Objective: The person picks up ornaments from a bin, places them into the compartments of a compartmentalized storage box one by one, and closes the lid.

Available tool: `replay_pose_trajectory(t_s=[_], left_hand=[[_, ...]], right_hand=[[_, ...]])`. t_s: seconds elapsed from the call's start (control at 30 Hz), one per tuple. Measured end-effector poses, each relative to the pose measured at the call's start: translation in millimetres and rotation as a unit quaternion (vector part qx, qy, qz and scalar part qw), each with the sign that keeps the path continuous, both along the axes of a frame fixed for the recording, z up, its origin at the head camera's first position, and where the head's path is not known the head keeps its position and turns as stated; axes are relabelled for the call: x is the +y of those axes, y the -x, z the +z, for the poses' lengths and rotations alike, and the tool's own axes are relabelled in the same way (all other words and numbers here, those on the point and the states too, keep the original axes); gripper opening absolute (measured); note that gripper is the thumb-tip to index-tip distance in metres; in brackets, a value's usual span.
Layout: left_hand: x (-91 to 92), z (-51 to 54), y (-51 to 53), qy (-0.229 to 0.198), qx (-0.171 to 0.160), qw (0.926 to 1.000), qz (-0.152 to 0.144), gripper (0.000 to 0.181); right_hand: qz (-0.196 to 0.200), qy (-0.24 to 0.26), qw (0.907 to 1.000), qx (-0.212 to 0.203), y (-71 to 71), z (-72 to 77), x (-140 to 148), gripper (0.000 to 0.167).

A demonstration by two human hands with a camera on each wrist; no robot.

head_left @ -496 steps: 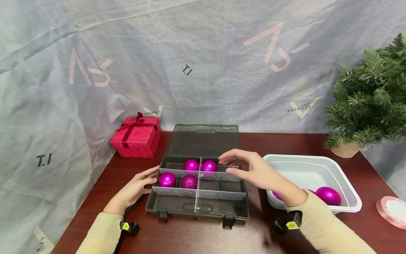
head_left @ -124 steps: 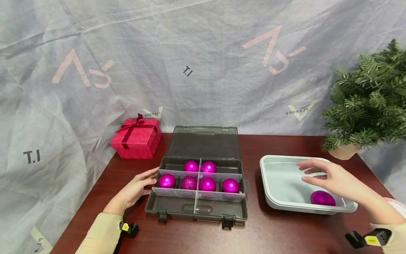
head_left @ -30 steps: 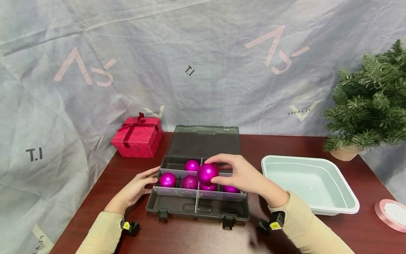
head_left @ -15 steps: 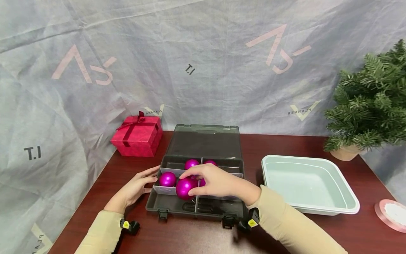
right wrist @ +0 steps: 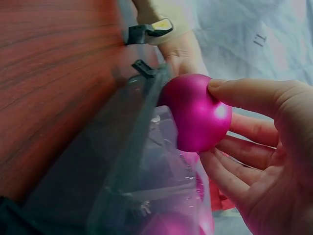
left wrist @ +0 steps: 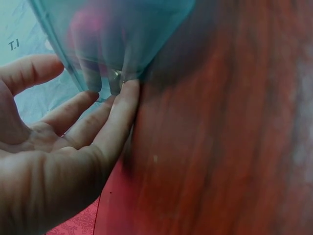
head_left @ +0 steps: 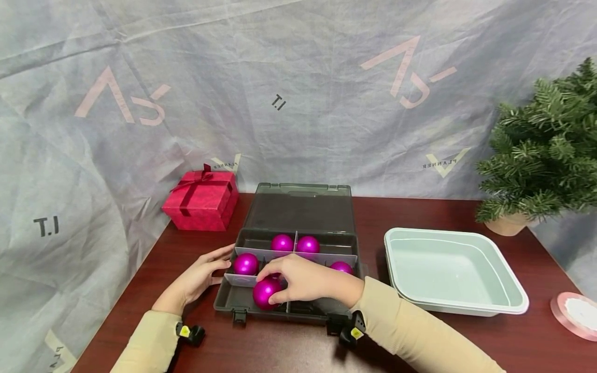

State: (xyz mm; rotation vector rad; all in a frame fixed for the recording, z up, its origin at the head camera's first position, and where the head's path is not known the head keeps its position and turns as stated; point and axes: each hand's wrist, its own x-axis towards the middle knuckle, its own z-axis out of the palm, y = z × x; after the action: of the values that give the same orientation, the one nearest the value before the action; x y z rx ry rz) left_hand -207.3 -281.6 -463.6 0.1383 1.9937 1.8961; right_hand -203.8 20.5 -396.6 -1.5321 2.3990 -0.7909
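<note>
My right hand (head_left: 308, 278) pinches a shiny magenta Christmas ball (head_left: 266, 293) between thumb and fingers, low over the front left compartment of a smoky plastic divider box (head_left: 226, 303). In the right wrist view the held ball (right wrist: 193, 115) is above the box's clear divider (right wrist: 168, 171). My left hand (head_left: 200, 272) rests against the box's left side, straight fingertips touching its wall, as the left wrist view shows. Two balls (head_left: 282, 242) are in the back row. One ball (head_left: 245, 264) is at middle left and another (head_left: 342, 268) at middle right; my right hand covers the balls between.
The box's lid (head_left: 300, 207) lies back, open. On the right is a pale grey plastic tub (head_left: 448, 264) with no balls in it. A red gift box (head_left: 202, 202) stands back left, a small artificial fir (head_left: 545, 155) back right, and a pink ribbon roll (head_left: 573, 316) far right.
Over the longer span, more balls came into the box and the tub emptied. In the last second my right hand carried the ball leftward and down to the front row. My left hand stayed put.
</note>
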Motion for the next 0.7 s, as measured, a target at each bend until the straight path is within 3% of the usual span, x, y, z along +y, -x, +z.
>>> replay_pose_trajectory(t_s=[0.33,0.7], left_hand=[[-0.6,-2.9,1.3,0.003,-0.007,1.0,0.004,0.067],[-0.7,-1.7,1.2,0.003,-0.006,1.0,0.003,0.067]], right_hand=[[-0.018,-0.045,0.9984,0.028,-3.0,-4.4,-5.3,0.038],[0.007,-0.051,0.9956,0.078,-3.4,-9.5,-9.7,0.037]])
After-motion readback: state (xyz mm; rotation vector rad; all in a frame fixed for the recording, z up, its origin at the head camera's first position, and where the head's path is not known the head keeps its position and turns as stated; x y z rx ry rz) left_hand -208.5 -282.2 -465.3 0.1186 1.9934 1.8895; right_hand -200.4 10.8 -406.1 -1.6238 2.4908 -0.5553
